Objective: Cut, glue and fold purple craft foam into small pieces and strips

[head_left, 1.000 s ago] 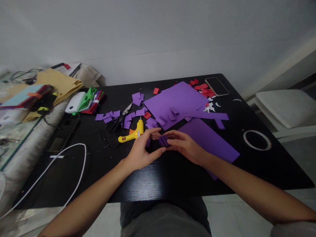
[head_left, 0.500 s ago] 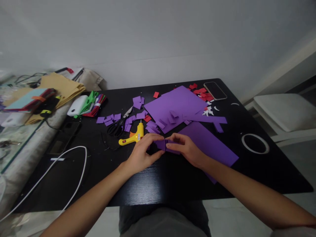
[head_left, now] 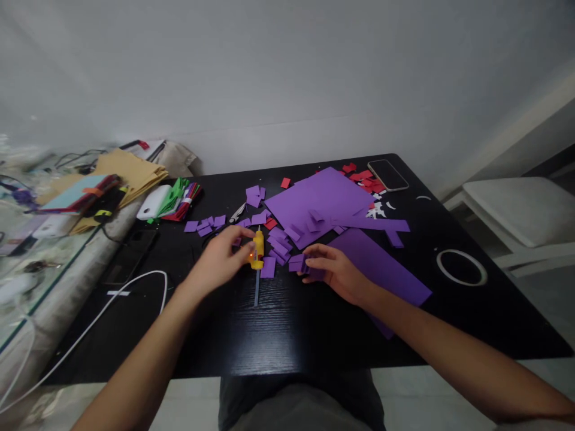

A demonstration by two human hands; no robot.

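Note:
My left hand [head_left: 224, 254] is closed around the handle of a yellow glue gun [head_left: 257, 248]. The gun's nozzle points away from me, and a grey glue stick [head_left: 257, 290] sticks out of its back end. An orange light glows on its side. Between the thumb and fingers of my right hand [head_left: 335, 266] is a folded purple paper piece [head_left: 296, 263], partly hidden by the fingers. Just left of it, a purple square [head_left: 268, 267] lies on the table beside the gun. Scissors [head_left: 237, 212] show behind my left hand, their handles mostly covered.
Large purple sheets [head_left: 386, 269] lie under and behind my right hand. Small purple squares [head_left: 279, 242], red scraps [head_left: 366, 178] and white scraps [head_left: 378, 208] are scattered around. A phone [head_left: 389, 175] and a white ring [head_left: 462, 267] are at right; a white cable [head_left: 135, 281] loops at left.
My left hand has left the purple piece, moved left and taken hold of the glue gun, which has turned. My right hand keeps the purple piece. The view has shifted slightly.

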